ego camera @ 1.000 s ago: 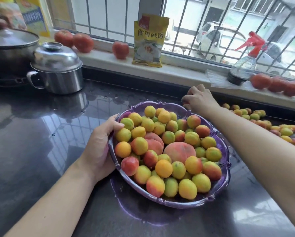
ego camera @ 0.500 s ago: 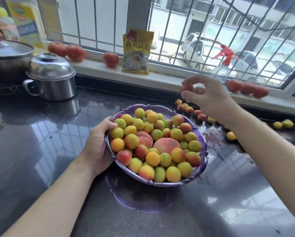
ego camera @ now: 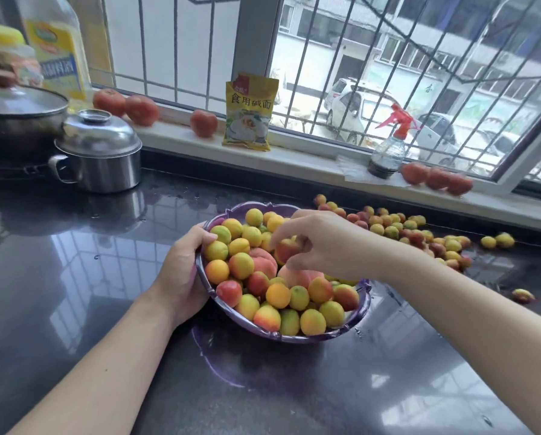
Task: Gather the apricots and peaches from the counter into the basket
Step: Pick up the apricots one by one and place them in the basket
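On the dark glossy worktop (ego camera: 74,309), near the middle, stands a purple basket (ego camera: 361,304) piled full with apricots and some peaches. The left hand (ego camera: 181,277) is at the 9 o'clock side of the basket; its fingers (ego camera: 205,237) are curled over the rim and grasp it. The right hand (ego camera: 322,243) is above the pile, and its fingers pinch one reddish apricot (ego camera: 286,249) just over the other fruit. Farther, at about 2 o'clock from the basket, many loose apricots (ego camera: 398,229) lie on the worktop along the back edge, and one single fruit (ego camera: 522,296) lies apart at 3 o'clock. At 10 o'clock stands a steel pot with lid (ego camera: 98,152). On the window sill (ego camera: 310,158) behind are tomatoes (ego camera: 203,123), a yellow packet (ego camera: 250,112) and a spray bottle (ego camera: 388,149).
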{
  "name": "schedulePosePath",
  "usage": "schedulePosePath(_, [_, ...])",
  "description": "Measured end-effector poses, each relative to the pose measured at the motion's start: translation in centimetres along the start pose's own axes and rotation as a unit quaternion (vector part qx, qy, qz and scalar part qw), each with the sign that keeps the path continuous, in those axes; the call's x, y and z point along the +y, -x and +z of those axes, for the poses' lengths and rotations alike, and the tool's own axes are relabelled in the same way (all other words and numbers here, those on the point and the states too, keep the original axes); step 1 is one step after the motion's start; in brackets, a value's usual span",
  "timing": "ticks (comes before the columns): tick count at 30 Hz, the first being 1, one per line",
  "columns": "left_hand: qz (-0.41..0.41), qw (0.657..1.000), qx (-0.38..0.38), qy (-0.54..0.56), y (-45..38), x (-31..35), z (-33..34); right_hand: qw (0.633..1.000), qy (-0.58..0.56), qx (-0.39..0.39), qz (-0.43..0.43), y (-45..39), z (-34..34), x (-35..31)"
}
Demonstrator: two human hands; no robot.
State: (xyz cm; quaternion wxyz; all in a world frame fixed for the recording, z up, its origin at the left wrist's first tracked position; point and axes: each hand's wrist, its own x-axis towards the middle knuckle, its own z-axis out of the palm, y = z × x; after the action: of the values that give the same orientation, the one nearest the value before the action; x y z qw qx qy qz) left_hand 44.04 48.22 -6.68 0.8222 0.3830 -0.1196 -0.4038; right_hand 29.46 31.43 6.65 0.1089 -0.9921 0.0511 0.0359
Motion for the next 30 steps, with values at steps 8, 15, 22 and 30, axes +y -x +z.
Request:
schedulePosePath(8, [-0.011, 1.000, 0.007, -0.009, 0.0, 0.0, -0.1, 0.998, -0.006, -0.056, -0.021, -0.3, 0.6, 0.0])
schedulePosePath(15, [-0.004, 1.000, 0.002, -0.016, 0.0, -0.1, -0.1, 0.998, 0.025, -0.055, -0.022, -0.5, 0.6, 0.0])
schedulePosePath(22, [0.000, 1.000, 0.002, -0.013, 0.1, -0.1, 0.0, 0.996, 0.037, -0.071, -0.026, -0.6, 0.5, -0.3])
schedulePosePath(30, [0.016, 1.000, -0.010, -0.019, 0.0, -0.3, -0.2, 0.978, -0.115, 0.156, 0.078, -1.6, -1.3, 7.0])
